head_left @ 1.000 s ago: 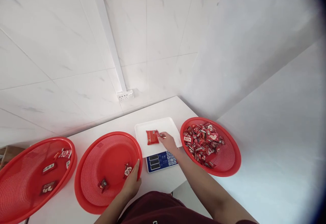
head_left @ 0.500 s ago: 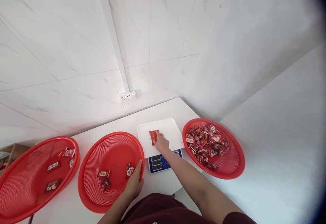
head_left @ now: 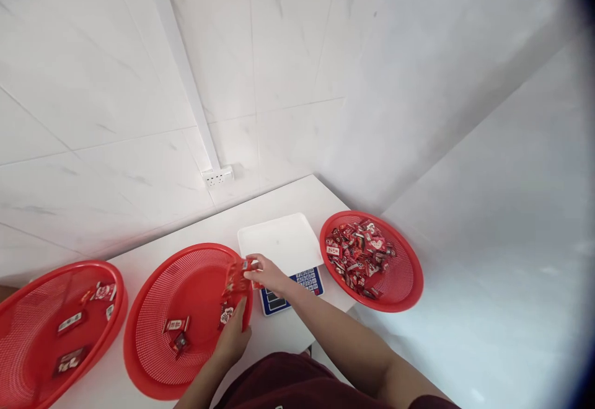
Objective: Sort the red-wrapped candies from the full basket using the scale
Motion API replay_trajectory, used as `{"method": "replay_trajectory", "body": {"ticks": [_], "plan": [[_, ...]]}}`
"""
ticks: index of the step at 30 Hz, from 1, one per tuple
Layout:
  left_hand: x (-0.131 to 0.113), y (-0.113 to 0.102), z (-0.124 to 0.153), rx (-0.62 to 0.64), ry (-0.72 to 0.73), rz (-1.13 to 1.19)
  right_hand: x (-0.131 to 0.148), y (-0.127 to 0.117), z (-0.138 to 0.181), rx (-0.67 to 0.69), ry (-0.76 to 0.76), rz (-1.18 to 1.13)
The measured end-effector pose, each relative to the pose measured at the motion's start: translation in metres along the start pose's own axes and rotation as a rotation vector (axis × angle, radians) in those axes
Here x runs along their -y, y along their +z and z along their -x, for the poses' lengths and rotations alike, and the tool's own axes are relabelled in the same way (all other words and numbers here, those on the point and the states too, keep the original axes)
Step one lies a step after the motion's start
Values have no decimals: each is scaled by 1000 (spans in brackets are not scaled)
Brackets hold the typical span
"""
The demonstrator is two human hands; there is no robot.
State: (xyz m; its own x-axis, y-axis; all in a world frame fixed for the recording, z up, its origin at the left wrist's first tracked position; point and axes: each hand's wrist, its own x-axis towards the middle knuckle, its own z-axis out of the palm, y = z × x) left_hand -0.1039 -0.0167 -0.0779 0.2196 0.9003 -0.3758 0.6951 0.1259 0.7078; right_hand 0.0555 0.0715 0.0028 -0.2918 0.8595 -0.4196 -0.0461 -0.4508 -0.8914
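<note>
My right hand (head_left: pixel 267 272) pinches a red snack packet (head_left: pixel 236 280) above the right rim of the middle red basket (head_left: pixel 134 359). The packet is slightly blurred, and its lower end hangs inside the basket. My left hand (head_left: pixel 232 338) grips that basket's near right rim, thumb inside and fingers hidden outside. On the basket floor lie several small wrapped snacks (head_left: pixel 176 325), with another wrapped piece (head_left: pixel 226 315) by my left thumb. Behind my right hand stands a scale with a bare white pan (head_left: pixel 279 245) and a blue keypad (head_left: pixel 307 280), partly covered by my forearm.
At the right, a red basket (head_left: pixel 411 291) holds a heap of red wrapped snacks (head_left: pixel 357 254). Another red basket (head_left: pixel 118 322) with several wrapped pieces stands at the left. The white table (head_left: pixel 288 201) meets a tiled wall with a power socket (head_left: pixel 217 176).
My right hand has lifted the red packet off the scale pan and carried it left to the middle basket. My left hand keeps hold of the rim. The view has shifted slightly right.
</note>
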Motion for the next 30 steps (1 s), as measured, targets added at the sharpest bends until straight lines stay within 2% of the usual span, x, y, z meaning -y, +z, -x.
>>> {"method": "replay_trajectory", "body": {"ticks": [3,5,8,12,15,18,20,24,26,28,30], "plan": [[2,-4,-1,-49,-5,29,-4,-1,9,-55,16,-14],[4,-8,0,-56,-7,60,-13,-14,17,-150,80,-82],[7,-16,0,-6,-34,74,-32,-41,38,-247,173,-318],[11,-25,-2,38,-15,60,-54,-66,75,-349,113,-611],[11,-28,-5,53,12,46,-64,-75,92,-428,86,-683],[7,-25,-6,26,4,17,-63,-81,92,-481,144,-680],[3,-21,-6,8,-22,-19,-53,-85,84,-471,161,-683],[-1,-13,-6,-39,-74,-65,-23,-94,66,-286,25,-688],[-2,-10,-7,-88,-84,-72,-14,-108,60,-240,-55,-595],[-4,-8,-7,-120,-105,-82,-16,-133,59,-315,-92,-395],[-9,-8,-8,-125,-153,-97,-29,-169,66,-480,-100,-107]]}}
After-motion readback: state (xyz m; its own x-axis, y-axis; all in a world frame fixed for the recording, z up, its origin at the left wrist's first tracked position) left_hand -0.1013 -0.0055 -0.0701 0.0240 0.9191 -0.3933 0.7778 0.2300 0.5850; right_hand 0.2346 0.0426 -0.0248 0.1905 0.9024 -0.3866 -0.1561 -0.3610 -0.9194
